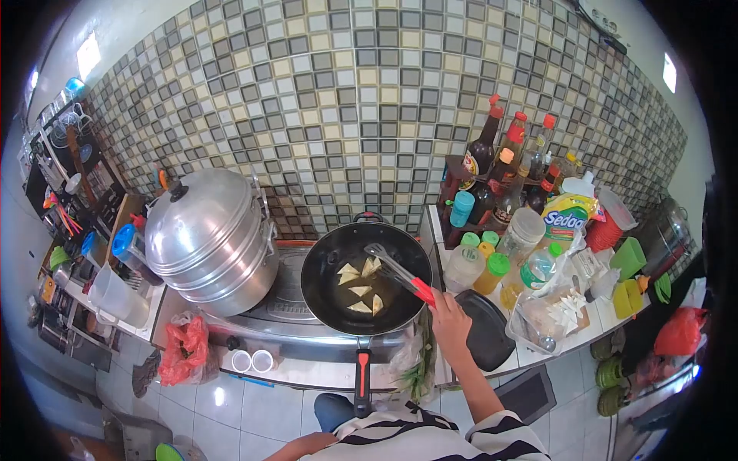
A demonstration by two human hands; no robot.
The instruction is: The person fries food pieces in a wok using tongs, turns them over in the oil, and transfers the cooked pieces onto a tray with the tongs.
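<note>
Head view: yellow pack (pixel 566 219) at right reads "Sedaa"; lettering on stove (pixel 288 287) and bottles (pixel 482 154) too small to read. Wedges (pixel 359 291) pale cream, triangular, spread in shallow liquid mid-pan; pan (pixel 317 269) black, on stove. Right grip (pixel 450 316) closed round red handle of tongs (pixel 398 275), tips near upper wedges; contact unclear. Left grip out of frame, cannot tell its state.

Bright light, fisheye-warped edges
</note>
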